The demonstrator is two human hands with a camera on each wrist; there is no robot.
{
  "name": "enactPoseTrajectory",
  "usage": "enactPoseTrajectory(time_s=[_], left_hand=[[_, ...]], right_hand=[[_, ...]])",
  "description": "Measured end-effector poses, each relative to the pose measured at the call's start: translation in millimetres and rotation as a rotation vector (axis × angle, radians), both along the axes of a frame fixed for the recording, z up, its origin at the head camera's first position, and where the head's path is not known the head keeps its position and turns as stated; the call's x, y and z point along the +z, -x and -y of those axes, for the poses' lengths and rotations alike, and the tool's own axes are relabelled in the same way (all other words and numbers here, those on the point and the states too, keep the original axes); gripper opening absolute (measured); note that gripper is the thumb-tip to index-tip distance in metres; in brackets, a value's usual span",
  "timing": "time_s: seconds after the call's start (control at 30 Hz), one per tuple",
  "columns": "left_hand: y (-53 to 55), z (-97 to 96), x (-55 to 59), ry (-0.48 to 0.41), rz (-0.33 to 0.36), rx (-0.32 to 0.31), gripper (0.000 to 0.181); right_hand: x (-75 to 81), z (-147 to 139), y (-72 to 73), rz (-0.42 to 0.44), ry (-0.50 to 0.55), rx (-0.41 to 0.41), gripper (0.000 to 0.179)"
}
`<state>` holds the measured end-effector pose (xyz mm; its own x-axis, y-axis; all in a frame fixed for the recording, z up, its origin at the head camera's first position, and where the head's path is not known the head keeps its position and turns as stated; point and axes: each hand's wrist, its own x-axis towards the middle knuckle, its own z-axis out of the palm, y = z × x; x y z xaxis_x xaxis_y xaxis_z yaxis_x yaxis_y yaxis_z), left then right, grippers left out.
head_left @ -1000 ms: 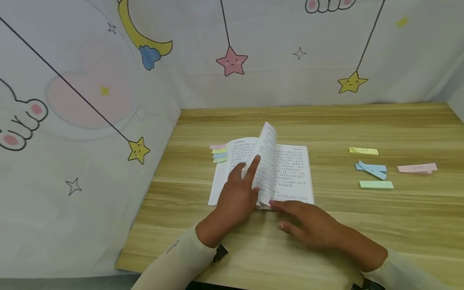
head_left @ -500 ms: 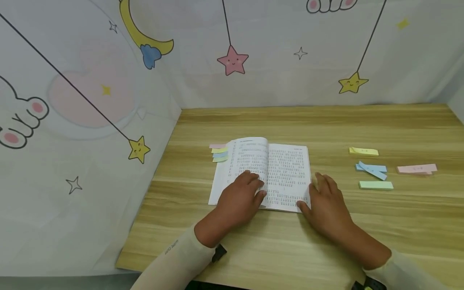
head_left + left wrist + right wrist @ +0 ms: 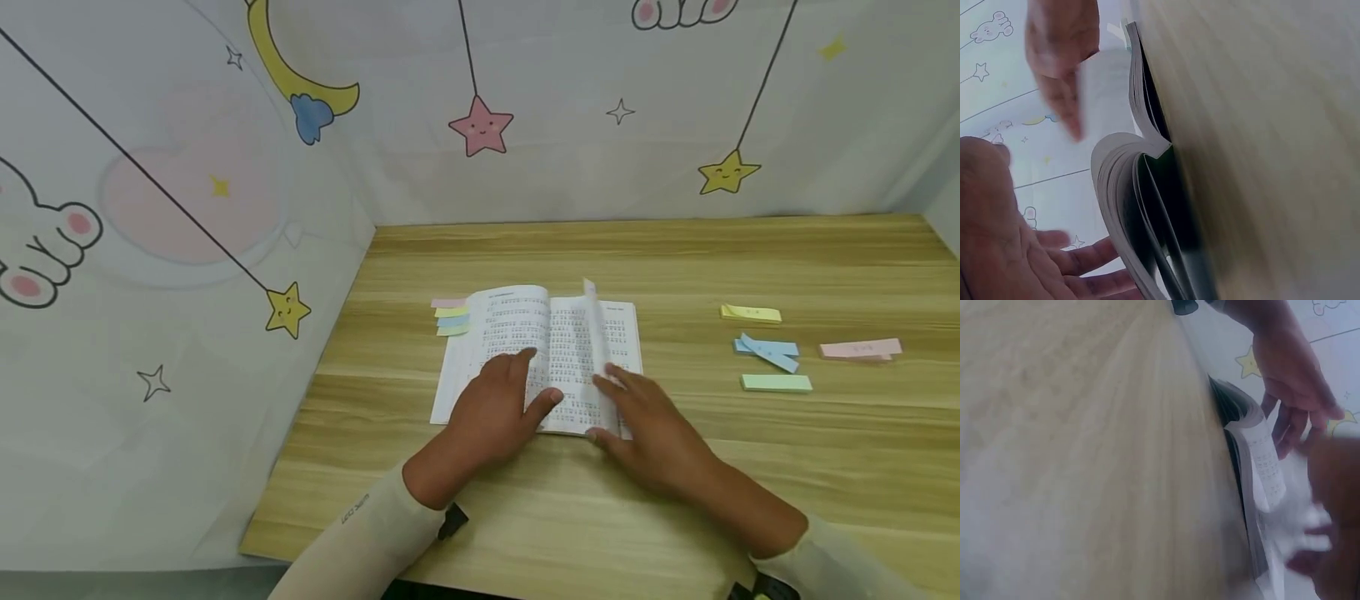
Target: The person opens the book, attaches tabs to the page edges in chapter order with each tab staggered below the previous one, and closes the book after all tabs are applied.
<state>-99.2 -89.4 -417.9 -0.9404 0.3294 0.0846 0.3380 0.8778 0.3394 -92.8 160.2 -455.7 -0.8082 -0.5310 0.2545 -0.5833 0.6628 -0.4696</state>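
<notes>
An open book [image 3: 510, 317] with printed pages lies on the wooden table, pink, yellow, blue and green sticky tabs [image 3: 453, 318] along its left edge. My left hand [image 3: 487, 408] rests on the left-hand page, thumb stretched toward the centre fold. In the left wrist view its fingers [image 3: 1094, 256] are spread over the curved page stack. One page [image 3: 596, 333] stands raised and curled above the right half. My right hand [image 3: 660, 429] touches this page near its lower part, fingers fairly straight and thumb by the bottom edge. The right wrist view blurs this hand [image 3: 1335, 494].
To the right on the table [image 3: 862, 458] lie a yellow sticky-note strip pad [image 3: 751, 314], blue strips [image 3: 768, 350], a green pad [image 3: 776, 383] and pink strips [image 3: 860, 349]. A white sheet printed with stars [image 3: 482, 127] hangs behind and at the left.
The earlier raised page has gone down onto the left side. My right hand went to the book's right edge, then came back leftward with another page lifting. My left hand stays on the left page.
</notes>
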Motion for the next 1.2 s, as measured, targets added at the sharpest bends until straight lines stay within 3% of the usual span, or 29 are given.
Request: enactPoseTrajectory(time_s=[0.13,0.2,0.27,0.33,0.4,0.47,0.53,0.63,0.73,0.87,0.97,1.13,1.2], left_hand=[[0.9,-1.0,-0.1,-0.063,0.023,0.04,0.089],[1.1,-1.0,-1.7,-0.039,-0.025,0.049,0.088],[1.7,-0.1,-5.0,0.023,-0.098,0.058,0.086],[2.6,1.8,-8.2,0.1,-0.171,0.059,0.081],[2.9,3.3,-8.7,0.163,-0.202,0.041,0.074],[2.6,3.8,-8.8,0.202,-0.202,-0.013,0.065],[1.5,2.9,-6.4,0.214,-0.182,-0.07,0.052],[-0.5,1.0,-3.9,0.194,-0.148,-0.11,0.034],[-1.6,0.3,-1.5,0.158,-0.118,-0.082,0.027],[-1.5,0.5,-0.8,0.103,-0.083,-0.045,0.04],[-1.6,0.4,-0.5,0.049,-0.051,-0.021,0.053],[-0.5,-0.3,-0.1,-0.026,-0.053,0.037,0.075],[0.1,-0.3,-1.0,-0.008,-0.091,0.056,0.081]], right_hand=[[2.1,3,-8.3,0.044,0.071,0.336,0.071],[3.1,4,-10.7,0.055,0.109,0.355,0.06],[3.6,3,-9.8,0.038,0.122,0.237,0.049],[2.8,1,-5.2,0.028,0.098,0.04,0.043],[1.4,-3,0.5,0.03,0.021,-0.147,0.048],[-1.6,-8,5.0,0.038,-0.078,-0.264,0.058],[-4.3,-12,6.6,0.042,-0.15,-0.308,0.063],[-6.6,-13,5.6,0.001,-0.179,-0.303,0.059],[-6.0,-11,4.4,-0.037,-0.189,-0.3,0.059],[-3.5,-8,3.4,-0.052,-0.177,-0.291,0.06],[-1.3,-4,2.0,-0.057,-0.106,-0.19,0.062],[1.8,6,-4.7,0.008,0.032,0.263,0.069],[2.2,8,-7.7,0.035,0.068,0.363,0.062]])
